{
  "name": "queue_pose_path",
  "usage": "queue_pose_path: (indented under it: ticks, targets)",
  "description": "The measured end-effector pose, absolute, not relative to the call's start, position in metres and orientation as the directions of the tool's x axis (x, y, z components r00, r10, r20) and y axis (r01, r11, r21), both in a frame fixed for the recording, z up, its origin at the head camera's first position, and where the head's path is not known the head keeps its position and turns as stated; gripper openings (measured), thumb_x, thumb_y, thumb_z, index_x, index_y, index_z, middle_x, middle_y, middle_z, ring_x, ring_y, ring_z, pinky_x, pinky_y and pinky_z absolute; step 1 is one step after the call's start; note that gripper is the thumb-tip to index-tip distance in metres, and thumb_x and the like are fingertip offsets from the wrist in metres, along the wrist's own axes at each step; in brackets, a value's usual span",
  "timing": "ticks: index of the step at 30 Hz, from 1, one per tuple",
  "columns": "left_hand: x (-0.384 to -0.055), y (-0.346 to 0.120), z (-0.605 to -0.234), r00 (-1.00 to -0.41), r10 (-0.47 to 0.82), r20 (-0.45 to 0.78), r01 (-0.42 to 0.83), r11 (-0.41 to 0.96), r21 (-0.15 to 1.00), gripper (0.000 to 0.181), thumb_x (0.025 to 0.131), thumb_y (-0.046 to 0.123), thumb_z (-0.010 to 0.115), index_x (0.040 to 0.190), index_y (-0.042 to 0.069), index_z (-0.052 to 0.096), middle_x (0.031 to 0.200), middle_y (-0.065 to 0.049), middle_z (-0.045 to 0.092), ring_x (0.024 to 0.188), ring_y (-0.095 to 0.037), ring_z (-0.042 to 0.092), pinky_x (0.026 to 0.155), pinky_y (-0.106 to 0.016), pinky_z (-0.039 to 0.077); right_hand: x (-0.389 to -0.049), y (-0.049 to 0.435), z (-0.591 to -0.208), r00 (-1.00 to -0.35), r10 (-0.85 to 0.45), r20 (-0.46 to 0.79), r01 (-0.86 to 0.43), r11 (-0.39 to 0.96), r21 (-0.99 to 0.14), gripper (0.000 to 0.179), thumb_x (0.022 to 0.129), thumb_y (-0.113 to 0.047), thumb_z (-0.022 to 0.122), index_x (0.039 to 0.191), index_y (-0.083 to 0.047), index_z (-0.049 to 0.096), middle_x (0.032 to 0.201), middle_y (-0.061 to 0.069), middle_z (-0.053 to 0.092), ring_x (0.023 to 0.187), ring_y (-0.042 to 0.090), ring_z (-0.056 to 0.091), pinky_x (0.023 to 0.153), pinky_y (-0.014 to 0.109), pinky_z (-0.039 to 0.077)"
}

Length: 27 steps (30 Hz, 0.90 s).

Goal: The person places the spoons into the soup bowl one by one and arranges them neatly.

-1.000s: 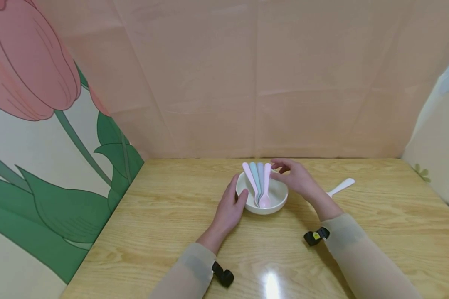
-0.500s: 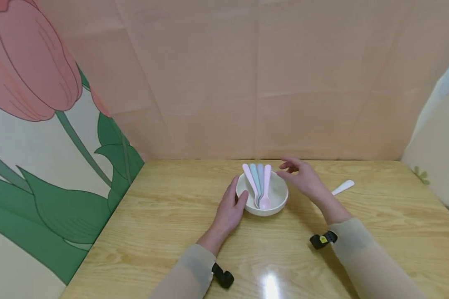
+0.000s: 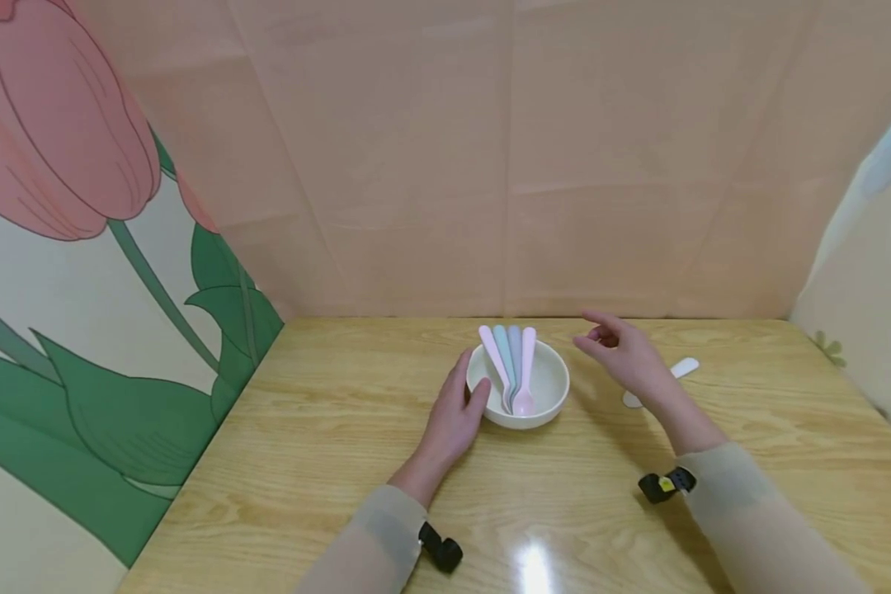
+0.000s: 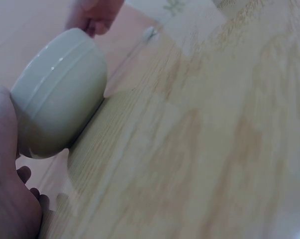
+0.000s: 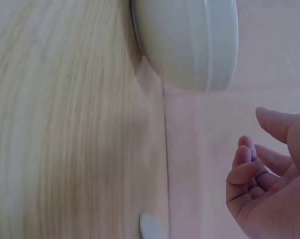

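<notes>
A white bowl [image 3: 549, 417] stands on the table with several spoons leaning in it, handles over the far rim. Among them are a light pink spoon [image 3: 525, 371], a teal spoon [image 3: 502, 342] and a grey-blue spoon [image 3: 516, 351]. My left hand [image 3: 449, 421] grips the bowl's left side, thumb at the rim and fingers round the outside wall. To the right of the bowl, my right hand [image 3: 631, 359] hovers with loosely bent fingers and nothing in them. A white spoon [image 3: 685, 367] lies beyond the right wrist, its middle hidden by the forearm.
The wooden table [image 3: 327, 396] ends at a peach-coloured backdrop [image 3: 416, 206] close behind the bowl. A wall with a tulip picture [image 3: 67, 124] borders the left side, and a pale wall [image 3: 876, 272] the right. Both wrists wear black cameras.
My right hand has drawn away from the spoon handles to the right, toward the white spoon, whose bowl end now shows. The left hand and the bowl have stayed put.
</notes>
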State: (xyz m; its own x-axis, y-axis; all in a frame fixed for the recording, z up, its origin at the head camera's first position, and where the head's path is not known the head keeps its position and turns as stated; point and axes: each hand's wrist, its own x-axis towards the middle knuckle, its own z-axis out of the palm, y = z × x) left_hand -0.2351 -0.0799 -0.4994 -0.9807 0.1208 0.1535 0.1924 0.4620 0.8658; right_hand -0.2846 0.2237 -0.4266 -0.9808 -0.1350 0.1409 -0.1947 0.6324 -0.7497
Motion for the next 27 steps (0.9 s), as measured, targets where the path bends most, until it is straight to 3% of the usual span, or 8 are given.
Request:
queue_pose_path:
  ticks: [4,12,19,22,27]
  targets:
    - [-0.235,-0.08,-0.499,-0.983,0.116,0.144,0.182,0.468,0.865,0.07,0.118,0.052,0.044,0.179,0.031,0.017,0.182,0.003,0.025,0.166,-0.022,0.025,0.134,-0.047,0.023,-0.282,0.234,-0.428,-0.985,-0.121,0.127,-0.175,0.646,-0.743,0.075,0.111,-0.053,0.065,0.168,-0.008,0.046,0.13,0.017,0.065,0.117,0.034,0.06,0.088,0.039,0.052]
    - [-0.235,-0.079,-0.498,-0.982,0.117,0.148,0.186,0.467,0.864,0.069,0.118,0.048,0.045,0.179,0.031,0.017,0.181,0.003,0.025,0.165,-0.021,0.025,0.134,-0.047,0.024,-0.275,0.254,-0.43,-0.987,-0.099,0.126,-0.16,0.678,-0.717,0.078,0.112,-0.055,0.06,0.169,-0.005,0.042,0.132,0.021,0.066,0.116,0.035,0.062,0.086,0.038,0.054]
    - [-0.235,-0.08,-0.498,-0.981,0.117,0.153,0.19,0.461,0.867,0.07,0.118,0.05,0.045,0.179,0.031,0.017,0.181,0.003,0.025,0.165,-0.021,0.025,0.134,-0.046,0.023,-0.272,0.268,-0.435,-0.991,-0.075,0.115,-0.135,0.667,-0.732,0.081,0.113,-0.056,0.058,0.17,-0.002,0.038,0.136,0.026,0.063,0.122,0.041,0.06,0.094,0.047,0.052]
    - [-0.235,-0.08,-0.498,-0.981,0.118,0.155,0.192,0.462,0.866,0.071,0.117,0.053,0.044,0.179,0.031,0.017,0.181,0.003,0.025,0.165,-0.021,0.025,0.134,-0.047,0.023,-0.271,0.274,-0.437,-0.991,-0.07,0.118,-0.134,0.672,-0.729,0.081,0.113,-0.055,0.058,0.17,0.0,0.038,0.136,0.026,0.063,0.121,0.041,0.061,0.089,0.038,0.053]
    - [-0.235,-0.08,-0.498,-0.981,0.118,0.156,0.193,0.47,0.861,0.072,0.117,0.055,0.044,0.179,0.031,0.017,0.182,0.003,0.025,0.165,-0.021,0.025,0.134,-0.047,0.023,-0.269,0.281,-0.439,-0.991,-0.067,0.119,-0.133,0.676,-0.725,0.081,0.114,-0.053,0.058,0.17,0.001,0.037,0.133,0.027,0.066,0.115,0.042,0.067,0.07,0.027,0.054]
